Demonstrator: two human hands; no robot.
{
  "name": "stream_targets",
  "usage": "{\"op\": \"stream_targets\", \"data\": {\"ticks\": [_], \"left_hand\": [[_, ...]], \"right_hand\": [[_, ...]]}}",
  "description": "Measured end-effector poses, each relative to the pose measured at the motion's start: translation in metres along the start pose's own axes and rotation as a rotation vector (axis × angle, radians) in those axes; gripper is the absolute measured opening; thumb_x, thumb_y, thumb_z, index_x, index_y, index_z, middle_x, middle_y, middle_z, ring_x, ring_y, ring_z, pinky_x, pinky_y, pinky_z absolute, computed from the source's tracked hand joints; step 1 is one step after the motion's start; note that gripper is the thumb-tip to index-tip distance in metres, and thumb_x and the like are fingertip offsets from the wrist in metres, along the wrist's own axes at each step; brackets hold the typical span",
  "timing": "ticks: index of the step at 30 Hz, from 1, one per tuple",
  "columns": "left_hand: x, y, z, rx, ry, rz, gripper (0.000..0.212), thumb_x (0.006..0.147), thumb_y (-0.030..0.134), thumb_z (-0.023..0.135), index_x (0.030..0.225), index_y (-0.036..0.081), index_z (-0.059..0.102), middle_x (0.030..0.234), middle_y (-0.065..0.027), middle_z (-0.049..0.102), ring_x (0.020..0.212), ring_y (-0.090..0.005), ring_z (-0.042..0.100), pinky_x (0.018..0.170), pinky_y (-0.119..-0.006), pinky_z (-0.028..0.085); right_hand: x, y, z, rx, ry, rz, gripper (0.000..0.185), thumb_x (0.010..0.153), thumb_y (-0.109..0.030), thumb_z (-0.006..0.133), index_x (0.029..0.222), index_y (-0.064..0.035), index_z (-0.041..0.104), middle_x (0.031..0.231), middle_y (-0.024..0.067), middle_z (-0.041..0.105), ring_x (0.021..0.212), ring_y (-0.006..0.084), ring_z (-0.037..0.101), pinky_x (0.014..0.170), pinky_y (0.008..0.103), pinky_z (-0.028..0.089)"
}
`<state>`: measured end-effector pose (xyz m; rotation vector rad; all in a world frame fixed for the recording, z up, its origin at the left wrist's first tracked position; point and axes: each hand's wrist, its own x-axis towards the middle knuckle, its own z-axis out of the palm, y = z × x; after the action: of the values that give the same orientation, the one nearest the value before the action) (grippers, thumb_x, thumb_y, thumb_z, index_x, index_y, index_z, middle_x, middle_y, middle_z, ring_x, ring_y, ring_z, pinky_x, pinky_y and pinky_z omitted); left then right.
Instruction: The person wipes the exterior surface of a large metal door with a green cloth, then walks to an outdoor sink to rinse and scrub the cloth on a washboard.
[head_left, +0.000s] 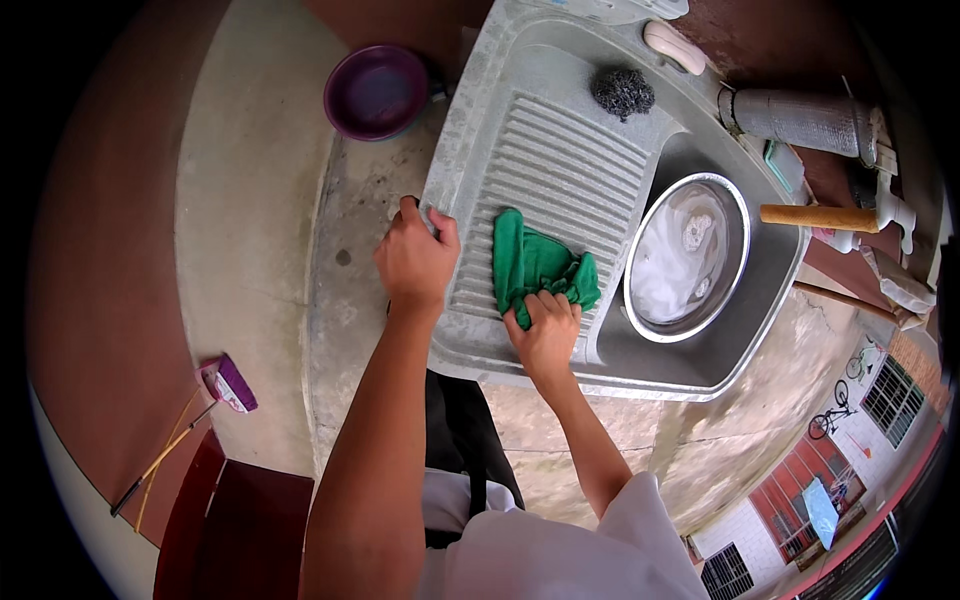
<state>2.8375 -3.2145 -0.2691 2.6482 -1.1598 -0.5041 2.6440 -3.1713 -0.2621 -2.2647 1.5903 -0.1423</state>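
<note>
A crumpled green cloth (536, 259) lies on the ribbed washboard (562, 165) of a grey laundry sink, and my right hand (551, 330) has its near end bunched in the fingers. My left hand (416, 259) grips the outer rim of the sink (450, 165), its thumb lying near the edge. To the right of the cloth, a round metal basin (637, 315) sits tilted in the sink's bowl. Cloudy, sudsy water (675, 255) fills part of it, with patches of foam on the surface.
A dark scouring pad (624, 93) rests above the ribs. Pink soap (675, 46) lies on the back ledge. A wooden-handled hammer (821, 217) juts over the right rim. A purple plastic tub (376, 93) stands left of the sink; a purple broom (229, 384) leans farther off.
</note>
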Motion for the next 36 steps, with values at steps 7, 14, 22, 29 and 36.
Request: {"op": "stream_targets", "data": {"ticks": [7, 14, 22, 29, 36], "left_hand": [[-0.001, -0.003, 0.002, -0.028, 0.007, 0.003, 0.027, 0.087, 0.027, 0.052, 0.097, 0.003, 0.054, 0.080, -0.0182, 0.066, 0.070, -0.0388, 0.066, 0.062, -0.050, 0.053], [-0.003, -0.002, -0.001, -0.058, 0.022, -0.005, 0.029, 0.088, 0.026, 0.050, 0.101, 0.001, 0.056, 0.079, -0.0203, 0.067, 0.072, -0.0411, 0.066, 0.065, -0.052, 0.052], [-0.001, 0.006, -0.003, -0.071, 0.018, -0.005, 0.035, 0.090, 0.027, 0.046, 0.107, 0.000, 0.059, 0.083, -0.0244, 0.068, 0.078, -0.0452, 0.065, 0.070, -0.055, 0.050], [0.000, 0.000, -0.007, -0.029, -0.005, -0.029, 0.035, 0.090, 0.028, 0.046, 0.103, -0.001, 0.060, 0.082, -0.0252, 0.067, 0.077, -0.0450, 0.065, 0.070, -0.055, 0.050], [-0.001, -0.001, -0.003, -0.044, 0.035, -0.002, 0.033, 0.089, 0.027, 0.047, 0.102, 0.000, 0.060, 0.077, -0.0235, 0.067, 0.073, -0.0441, 0.065, 0.068, -0.054, 0.050]], "right_hand": [[-0.002, 0.012, 0.015, -0.049, 0.154, 0.126, 0.026, 0.071, -0.017, 0.078, 0.085, -0.0081, 0.059, 0.090, 0.0089, 0.052, 0.086, 0.0296, 0.050, 0.077, 0.0414, 0.034], [0.142, 0.040, 0.023, -0.103, 0.345, -0.160, 0.023, 0.073, -0.018, 0.076, 0.086, -0.0096, 0.058, 0.089, 0.0078, 0.055, 0.085, 0.0282, 0.053, 0.076, 0.0408, 0.036], [0.225, 0.048, 0.024, -0.161, 0.504, -0.082, 0.022, 0.081, -0.028, 0.070, 0.082, -0.0078, 0.062, 0.084, 0.0094, 0.061, 0.083, 0.0292, 0.058, 0.072, 0.0423, 0.039], [0.061, 0.039, 0.002, 0.100, 0.140, -0.097, 0.018, 0.074, -0.017, 0.072, 0.073, -0.0051, 0.059, 0.074, 0.0093, 0.058, 0.074, 0.0303, 0.058, 0.068, 0.0419, 0.044], [0.036, 0.035, 0.010, 0.023, 0.189, -0.037, 0.024, 0.068, -0.016, 0.077, 0.080, -0.0071, 0.057, 0.080, 0.0086, 0.054, 0.078, 0.0300, 0.055, 0.069, 0.0419, 0.041]]}}
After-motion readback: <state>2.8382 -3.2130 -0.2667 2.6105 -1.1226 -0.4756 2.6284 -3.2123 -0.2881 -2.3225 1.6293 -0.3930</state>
